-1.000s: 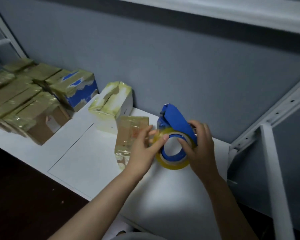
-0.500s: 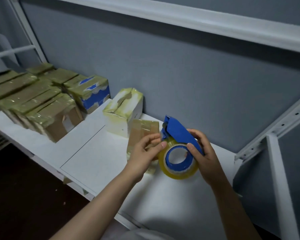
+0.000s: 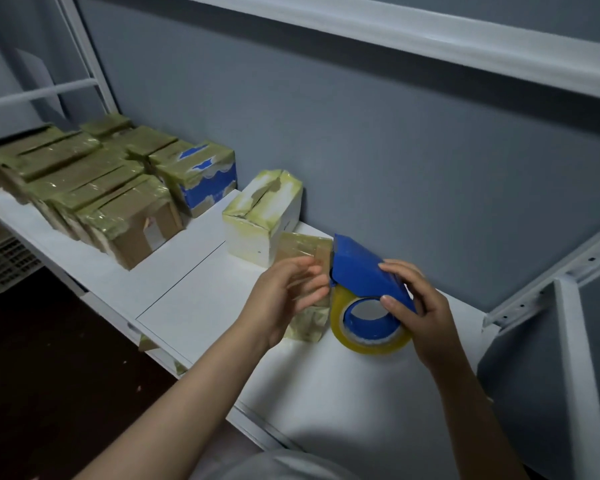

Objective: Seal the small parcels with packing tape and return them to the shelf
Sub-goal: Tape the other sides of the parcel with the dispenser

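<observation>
Right hand [image 3: 417, 308] clamped on blue dispenser [image 3: 361, 268]; tape roll [image 3: 371, 339] on shelf [image 3: 201, 306]. Left hand [image 3: 284, 299] fingers loosely spread before small parcel [image 3: 303, 247]; tape pinch unclear. Stacked parcels [image 3: 94, 188] at shelf's left already taped; this one likely unfinished. Versus earlier: left hand off roll, nearer parcel.

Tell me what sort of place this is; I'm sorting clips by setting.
Probably a storeroom or small packing corner. A white metal shelf against a grey wall carries a row of tape-wrapped parcels, and the right hand grips a blue tape dispenser.
</observation>
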